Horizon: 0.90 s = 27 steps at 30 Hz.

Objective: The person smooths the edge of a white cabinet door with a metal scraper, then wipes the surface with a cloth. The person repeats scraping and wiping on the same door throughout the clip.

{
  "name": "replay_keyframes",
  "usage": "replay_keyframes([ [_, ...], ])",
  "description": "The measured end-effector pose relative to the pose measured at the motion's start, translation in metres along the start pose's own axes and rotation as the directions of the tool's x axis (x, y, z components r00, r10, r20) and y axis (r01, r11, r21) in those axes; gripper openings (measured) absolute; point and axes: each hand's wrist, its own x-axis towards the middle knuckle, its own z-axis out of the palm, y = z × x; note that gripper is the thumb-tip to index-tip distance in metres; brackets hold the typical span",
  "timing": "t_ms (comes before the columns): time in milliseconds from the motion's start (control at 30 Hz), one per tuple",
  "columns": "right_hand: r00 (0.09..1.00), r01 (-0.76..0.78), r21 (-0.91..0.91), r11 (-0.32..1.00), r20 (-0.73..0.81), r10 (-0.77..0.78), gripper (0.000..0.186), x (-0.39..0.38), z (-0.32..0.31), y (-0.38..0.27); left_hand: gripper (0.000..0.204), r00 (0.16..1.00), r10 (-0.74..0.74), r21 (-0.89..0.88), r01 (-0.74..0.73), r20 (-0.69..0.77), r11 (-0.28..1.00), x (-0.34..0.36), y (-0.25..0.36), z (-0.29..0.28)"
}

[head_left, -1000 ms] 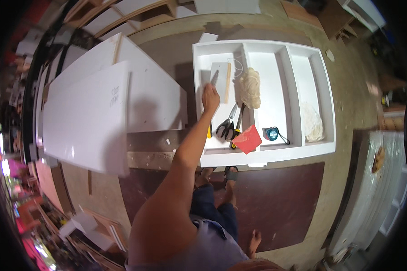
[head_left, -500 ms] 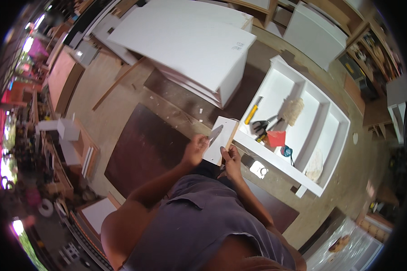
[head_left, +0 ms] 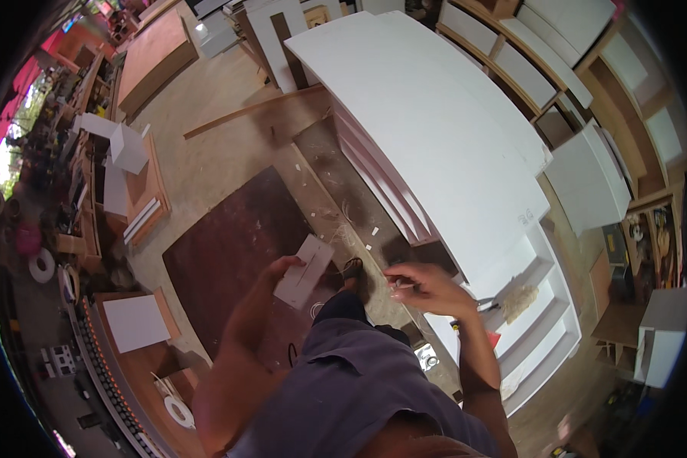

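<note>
My left hand (head_left: 282, 267) is closed on one edge of a small white board (head_left: 304, 281), which is held tilted over the dark brown sheet. A thin dark line shows on the board's face; whether it is a mark or an object I cannot tell. My right hand (head_left: 435, 291) is raised apart from the board, beside the large white cabinet (head_left: 427, 99). Its fingertips are pinched round something small and pale that I cannot make out. Close to my right wrist, a white compartmented frame (head_left: 543, 324) bears a pale brush-like thing (head_left: 520, 304) and a red piece (head_left: 493, 338), partly hidden.
The dark brown sheet (head_left: 229, 237) lies on the floor at my left. A wooden strip (head_left: 244, 113) lies beyond it. Small scraps are scattered by the white cabinet. At far left are wooden panels, a white box (head_left: 128, 149) and a cluttered bench. Shelving units stand at the right.
The view has turned right. The board has passed fully to my left hand and moved left. My right hand has let go of it and moved right, toward the cabinet.
</note>
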Motion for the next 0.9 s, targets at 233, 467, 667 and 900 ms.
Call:
replay_keyframes([
  [233, 0.750, -0.216, -0.332, 0.918, -0.659, -0.062, 0.027, 0.037, -0.141, -0.011, 0.044, 0.864, -0.168, 0.516, 0.427, -0.474, 0.743, 0.024, 0.194, -0.084],
  [467, 0.698, -0.360, -0.682, 0.637, -0.650, -0.300, 0.045, 0.083, -0.175, 0.060, 0.050, 0.860, 0.509, -0.030, -0.510, -0.040, 0.859, 0.164, 0.433, 0.050],
  [667, 0.708, -0.361, -0.603, 0.711, -0.674, -0.213, 0.047, 0.074, -0.180, 0.069, 0.048, 0.725, 0.676, 0.043, -0.677, -0.135, 0.735, 0.275, 0.543, 0.104],
  [900, 0.678, -0.371, -0.575, 0.730, -0.704, -0.210, 0.041, 0.084, -0.178, 0.056, 0.046, 0.628, 0.768, 0.136, -0.756, -0.126, 0.641, 0.271, 0.558, 0.112],
])
